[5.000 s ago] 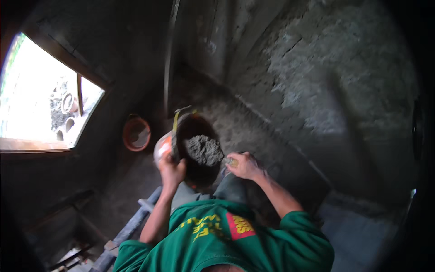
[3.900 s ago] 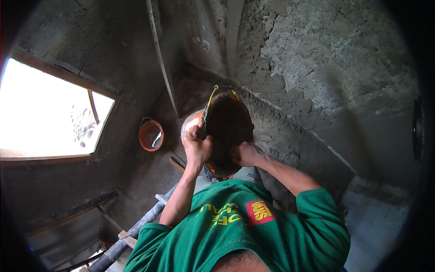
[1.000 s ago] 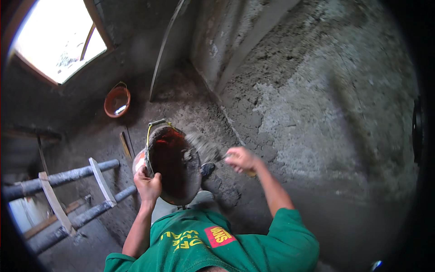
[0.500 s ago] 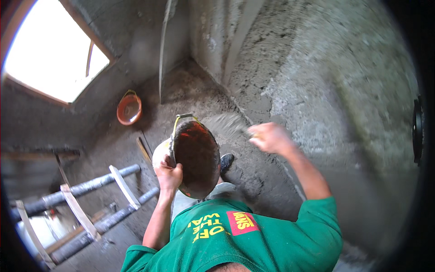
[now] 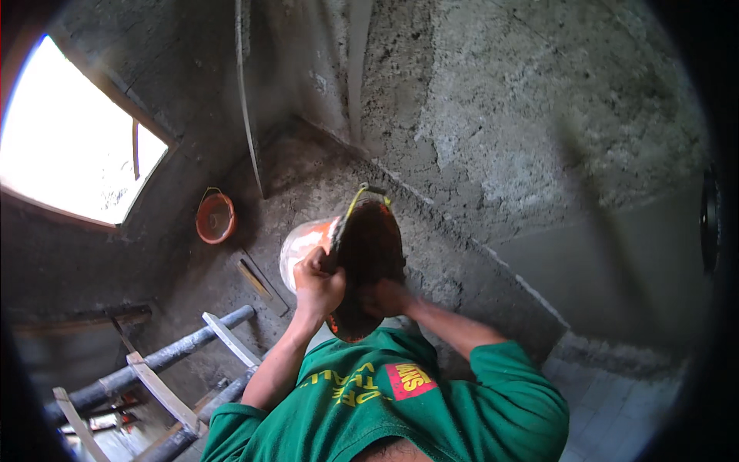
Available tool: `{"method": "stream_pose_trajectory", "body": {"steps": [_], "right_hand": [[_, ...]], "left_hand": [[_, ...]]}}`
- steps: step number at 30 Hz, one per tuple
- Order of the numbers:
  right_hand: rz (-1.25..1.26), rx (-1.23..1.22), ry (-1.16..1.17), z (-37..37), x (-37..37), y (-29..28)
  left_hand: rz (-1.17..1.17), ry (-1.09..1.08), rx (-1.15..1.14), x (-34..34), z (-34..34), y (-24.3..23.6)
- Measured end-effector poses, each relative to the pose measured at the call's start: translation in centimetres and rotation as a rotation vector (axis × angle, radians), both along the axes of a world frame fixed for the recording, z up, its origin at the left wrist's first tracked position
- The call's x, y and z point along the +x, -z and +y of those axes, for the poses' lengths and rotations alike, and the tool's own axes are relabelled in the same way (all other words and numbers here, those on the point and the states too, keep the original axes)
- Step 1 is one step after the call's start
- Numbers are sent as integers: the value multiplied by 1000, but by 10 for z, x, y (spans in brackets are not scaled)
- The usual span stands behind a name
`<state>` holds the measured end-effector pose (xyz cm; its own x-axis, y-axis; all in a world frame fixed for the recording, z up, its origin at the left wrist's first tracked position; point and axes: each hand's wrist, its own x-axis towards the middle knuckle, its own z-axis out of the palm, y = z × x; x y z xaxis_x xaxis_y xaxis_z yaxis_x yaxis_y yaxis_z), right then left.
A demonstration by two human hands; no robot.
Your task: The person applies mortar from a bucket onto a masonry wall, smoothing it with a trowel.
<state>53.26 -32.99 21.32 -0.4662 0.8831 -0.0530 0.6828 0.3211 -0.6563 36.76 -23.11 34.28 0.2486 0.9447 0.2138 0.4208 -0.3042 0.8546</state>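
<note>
My left hand (image 5: 319,285) is closed on the rim of an orange bucket (image 5: 302,245) smeared with white and grey. The bucket is tipped, its dark mouth turned toward my right side. A yellow handle (image 5: 356,203) stands up at its far edge. Inside the mouth is my right hand (image 5: 389,296), its fingers in deep shade. The trowel that it held half a second ago is hidden in the bucket, and I cannot make out what lies inside.
A second orange bucket (image 5: 201,223) stands on the floor near the far left wall. Lower left is a ladder (image 5: 165,356) of grey poles and wooden rungs. A wooden strip (image 5: 255,279) lies behind the held bucket. Rough mortar covers the right wall (image 5: 531,131); a thin pole (image 5: 247,108) leans farther back.
My right hand has come from beside the wall, where it swung a blurred trowel, down into the bucket. The bucket's mouth has turned more to the right. My view has shifted.
</note>
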Motion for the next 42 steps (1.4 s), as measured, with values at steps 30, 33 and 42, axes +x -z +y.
{"method": "stream_pose_trajectory", "body": {"steps": [30, 33, 42], "right_hand": [[-475, 83, 50, 46, 118, -175], [-915, 581, 147, 38, 59, -69], [-265, 38, -26, -16, 22, -5]], "left_hand": [[108, -241, -68, -22, -41, 23], [124, -92, 30, -14, -39, -7], [115, 33, 115, 2, -50, -21]]}}
